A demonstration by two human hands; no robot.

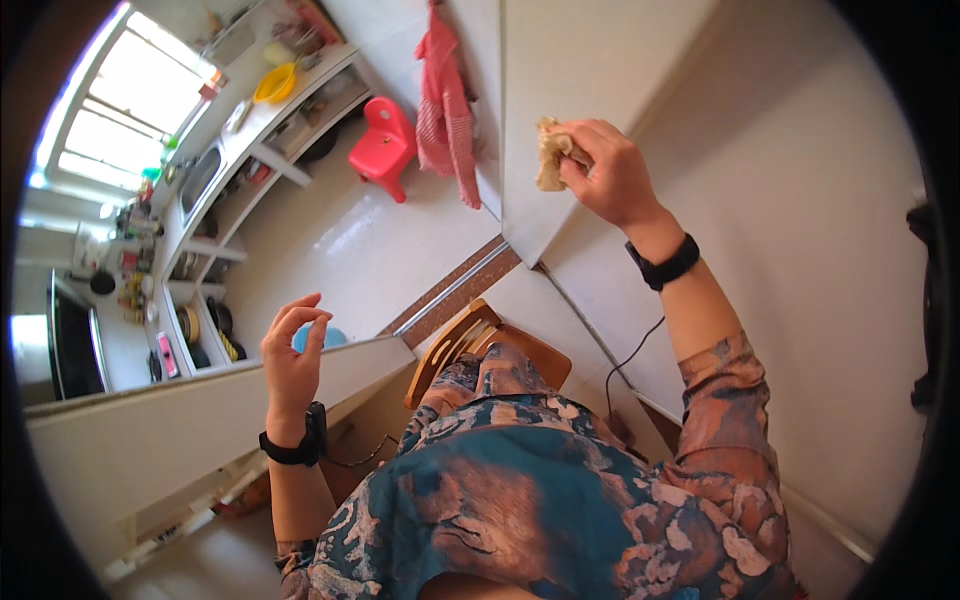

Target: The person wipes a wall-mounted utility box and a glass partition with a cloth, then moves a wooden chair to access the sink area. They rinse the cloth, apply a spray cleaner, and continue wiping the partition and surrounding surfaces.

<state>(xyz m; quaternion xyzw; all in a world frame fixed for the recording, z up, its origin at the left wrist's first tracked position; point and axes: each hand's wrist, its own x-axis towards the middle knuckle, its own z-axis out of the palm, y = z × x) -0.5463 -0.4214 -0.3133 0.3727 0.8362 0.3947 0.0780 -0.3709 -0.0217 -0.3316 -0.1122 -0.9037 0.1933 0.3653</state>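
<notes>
Raised at the upper right, my right hand (609,169) grips a crumpled beige cloth (553,154) between thumb and fingers. The cloth is beside the pale wall corner (581,90) by the doorway; whether it touches the surface I cannot tell. My left hand (294,349) is lifted on the left above the top of a white partition (225,420). Its fingers are loosely bent, with the thumb near the index finger, and nothing shows in it. Black bands circle both wrists.
Below me stands a wooden chair (444,352), close to my legs. A metal door track (450,289) crosses the floor. Beyond it are a red plastic chair (382,146), a hanging red-and-white garment (444,120) and a kitchen counter (244,127) with a yellow basin (275,83).
</notes>
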